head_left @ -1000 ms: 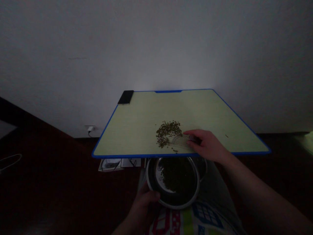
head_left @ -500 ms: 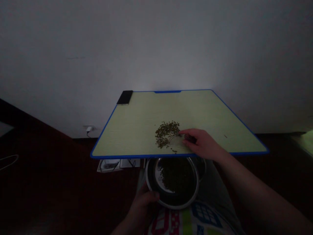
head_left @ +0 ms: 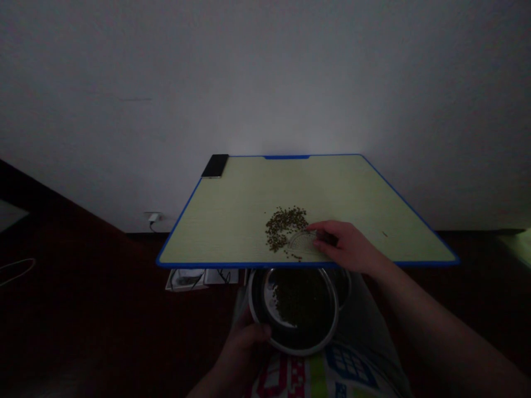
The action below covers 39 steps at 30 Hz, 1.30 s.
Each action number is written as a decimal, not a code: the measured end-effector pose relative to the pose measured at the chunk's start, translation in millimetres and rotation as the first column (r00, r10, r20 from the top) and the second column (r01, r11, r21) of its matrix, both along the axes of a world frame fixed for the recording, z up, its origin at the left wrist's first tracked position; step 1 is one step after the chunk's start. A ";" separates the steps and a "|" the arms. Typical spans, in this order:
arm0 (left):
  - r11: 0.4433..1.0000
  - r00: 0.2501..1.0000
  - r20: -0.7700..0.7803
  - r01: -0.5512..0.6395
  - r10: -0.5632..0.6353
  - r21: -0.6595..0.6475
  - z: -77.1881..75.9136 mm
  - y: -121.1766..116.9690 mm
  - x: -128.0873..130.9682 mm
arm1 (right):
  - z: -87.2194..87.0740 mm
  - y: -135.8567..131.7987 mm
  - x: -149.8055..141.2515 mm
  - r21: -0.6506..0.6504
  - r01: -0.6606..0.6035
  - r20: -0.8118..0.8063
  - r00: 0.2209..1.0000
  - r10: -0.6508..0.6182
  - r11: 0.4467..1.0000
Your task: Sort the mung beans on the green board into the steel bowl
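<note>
My right hand (head_left: 347, 246) is closed on a clear protractor (head_left: 299, 240), its curved edge and fine lines showing faintly against the pale tabletop. Loose brown grains or beans (head_left: 279, 225) lie in a curved heap just left of the protractor, with a few stray ones near the table's front edge. Below that edge, my left hand (head_left: 249, 340) grips the near-left rim of a round metal bowl (head_left: 299, 349), thumb over the rim. Dark grains (head_left: 301, 296) cover much of the bowl's bottom, and bare shiny metal shows on the left.
The pale folding table (head_left: 332, 182) has a blue edge and stands against the wall. A black phone (head_left: 215, 166) lies at its far-left corner. A small dark sliver (head_left: 385, 234) rests at the right. Beside the bowl, a second metal container (head_left: 345, 287) is partly hidden.
Little has changed. The view has shifted slightly; the right hand with the protractor stays at the heap's right side, and the left hand still holds the bowl.
</note>
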<state>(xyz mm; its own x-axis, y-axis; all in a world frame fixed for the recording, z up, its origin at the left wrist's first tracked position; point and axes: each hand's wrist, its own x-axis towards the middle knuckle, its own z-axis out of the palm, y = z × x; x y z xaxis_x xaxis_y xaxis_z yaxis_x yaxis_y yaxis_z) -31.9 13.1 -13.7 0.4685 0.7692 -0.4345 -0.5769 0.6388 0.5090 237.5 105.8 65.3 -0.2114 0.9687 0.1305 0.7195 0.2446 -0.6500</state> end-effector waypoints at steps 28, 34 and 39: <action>1.000 0.999 0.047 0.007 -0.007 0.002 -10.8 -1.3 -2.8 | 2.1 6.4 -13.5 -0.085 -0.135 -0.062 0.990 0.130 0.987; 1.000 1.000 0.028 0.009 -0.009 -0.011 -10.8 -1.4 -2.9 | -0.7 1.1 -13.6 -0.115 -0.099 -0.122 0.989 0.085 0.988; 1.000 1.000 0.021 0.018 -0.018 0.009 -10.6 0.1 -2.8 | -2.3 -4.3 -14.4 -0.073 -0.090 -0.119 0.990 0.081 0.993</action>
<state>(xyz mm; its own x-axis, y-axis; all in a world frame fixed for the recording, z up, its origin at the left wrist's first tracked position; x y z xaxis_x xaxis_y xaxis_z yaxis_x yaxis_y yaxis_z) -34.7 13.2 -24.3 0.4914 0.7644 -0.4175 -0.5756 0.6447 0.5029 223.1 101.5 63.0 -0.2820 0.9558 0.0836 0.6172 0.2475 -0.7469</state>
